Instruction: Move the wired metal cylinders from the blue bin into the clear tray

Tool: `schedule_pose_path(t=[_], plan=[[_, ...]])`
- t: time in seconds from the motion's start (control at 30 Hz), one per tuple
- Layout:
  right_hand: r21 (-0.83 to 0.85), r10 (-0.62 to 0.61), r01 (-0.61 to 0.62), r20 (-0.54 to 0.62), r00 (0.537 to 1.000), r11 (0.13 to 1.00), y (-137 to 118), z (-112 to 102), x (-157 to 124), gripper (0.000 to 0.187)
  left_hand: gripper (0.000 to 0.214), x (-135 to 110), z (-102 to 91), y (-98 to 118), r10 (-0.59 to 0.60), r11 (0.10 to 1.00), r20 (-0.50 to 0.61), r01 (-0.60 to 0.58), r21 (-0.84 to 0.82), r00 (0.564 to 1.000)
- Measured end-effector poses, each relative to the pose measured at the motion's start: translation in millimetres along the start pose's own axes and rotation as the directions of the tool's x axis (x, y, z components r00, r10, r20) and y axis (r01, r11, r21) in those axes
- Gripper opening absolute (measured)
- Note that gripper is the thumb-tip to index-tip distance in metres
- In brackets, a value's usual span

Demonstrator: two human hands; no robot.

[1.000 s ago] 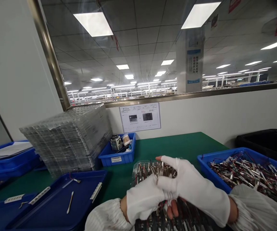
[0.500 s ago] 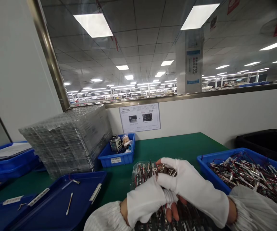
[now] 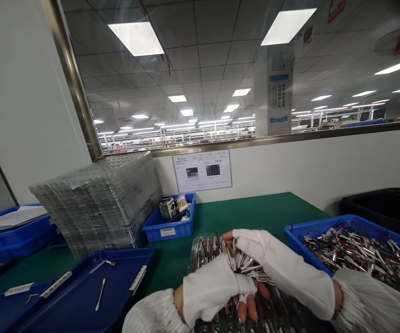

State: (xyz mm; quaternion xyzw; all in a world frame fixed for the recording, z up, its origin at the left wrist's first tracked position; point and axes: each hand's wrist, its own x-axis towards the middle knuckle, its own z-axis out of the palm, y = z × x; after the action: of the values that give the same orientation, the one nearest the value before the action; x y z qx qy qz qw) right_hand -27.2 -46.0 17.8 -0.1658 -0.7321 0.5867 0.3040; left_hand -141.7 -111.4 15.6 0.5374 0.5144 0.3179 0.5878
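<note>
A bunch of slim silvery cylinders with thin wires (image 3: pixel 252 267) lies in my left hand (image 3: pixel 217 286), whose fingers curl underneath it. My right hand (image 3: pixel 276 263) arches over the far side of the bunch, fingertips closed on the ends of the parts. Both hands wear white gloves with bare fingertips. Beneath them is a clear plastic tray (image 3: pixel 193 245) filled with similar wired parts in rows. My hands hide much of its middle.
On the right stands a blue bin (image 3: pixel 295 240) heaped with wired parts, before a black bin (image 3: pixel 359 199). Left are stacked clear trays (image 3: pixel 96 203), a small blue box (image 3: pixel 168 233) with a bottle and swabs, and a blue tray (image 3: pixel 78 296) holding a cotton swab (image 3: pixel 100 294).
My right hand has opened away from my left and shifted slightly right, uncovering the bunch of wired parts. My left hand has stayed nearly in place.
</note>
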Motion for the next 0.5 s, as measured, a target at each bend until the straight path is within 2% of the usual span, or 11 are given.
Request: schedule_pose_path(t=[0.13,0.23,0.4,0.5], plan=[[-0.039,-0.008,0.010,0.050,0.999,0.999,-5,1,-3,0.041,0.020,-2,0.1,0,0.032,0.999,0.022,-0.031,-0.015,0.999],[-0.175,-0.070,0.077,0.047,0.996,0.981,-11,1,-9,0.039,0.020,-3,-1.1,-2,0.061,0.998,0.016,-0.060,-0.012,0.998],[-0.410,-0.134,0.161,0.094,0.987,0.898,-19,0,-21,0.036,0.030,-2,-3.2,-7,0.098,0.994,0.032,-0.099,0.040,0.995],[-0.356,-0.128,0.148,0.080,0.989,0.922,-16,-1,-18,0.037,0.031,-3,0.6,-3,0.103,0.994,0.015,-0.103,0.034,0.995]])
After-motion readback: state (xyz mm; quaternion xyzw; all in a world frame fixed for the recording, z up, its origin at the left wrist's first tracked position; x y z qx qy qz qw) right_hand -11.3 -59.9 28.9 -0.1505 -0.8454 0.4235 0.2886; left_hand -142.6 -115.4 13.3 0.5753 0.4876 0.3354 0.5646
